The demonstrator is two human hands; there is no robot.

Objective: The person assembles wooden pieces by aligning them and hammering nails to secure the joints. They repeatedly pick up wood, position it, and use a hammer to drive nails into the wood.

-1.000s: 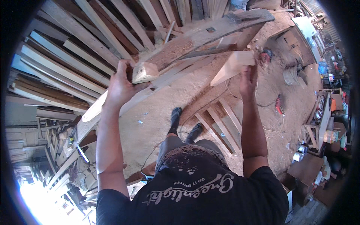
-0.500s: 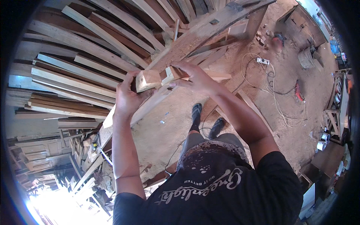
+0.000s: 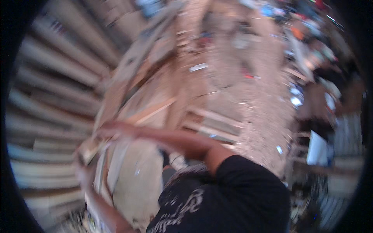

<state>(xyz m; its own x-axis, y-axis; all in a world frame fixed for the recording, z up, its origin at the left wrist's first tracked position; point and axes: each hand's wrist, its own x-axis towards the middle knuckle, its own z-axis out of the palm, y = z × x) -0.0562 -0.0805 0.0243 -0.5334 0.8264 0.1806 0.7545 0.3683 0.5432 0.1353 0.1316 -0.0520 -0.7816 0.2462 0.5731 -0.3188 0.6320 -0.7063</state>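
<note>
Motion blur smears both hands. At the left, my left hand (image 3: 83, 169) is closed around a pale wooden block (image 3: 90, 150). My right hand (image 3: 116, 130) reaches across from the right to the far side of the same wood, its fingers bent over a pale end; their exact grip is smeared. Whether the wood is one piece or two, I cannot make out. Just beneath the hands runs a long thick wooden beam (image 3: 116, 91), which slants away toward the top.
Several long planks (image 3: 54, 97) lie stacked along the left. Wooden frame pieces (image 3: 213, 126) rest on the dusty floor (image 3: 264, 120), with a white power strip (image 3: 198, 67) farther off. Clutter and a white panel (image 3: 318, 149) line the right side.
The view has swung to the right, so hands, wood and beam now appear farther left and lower. Both hands have stayed close together at the wood.
</note>
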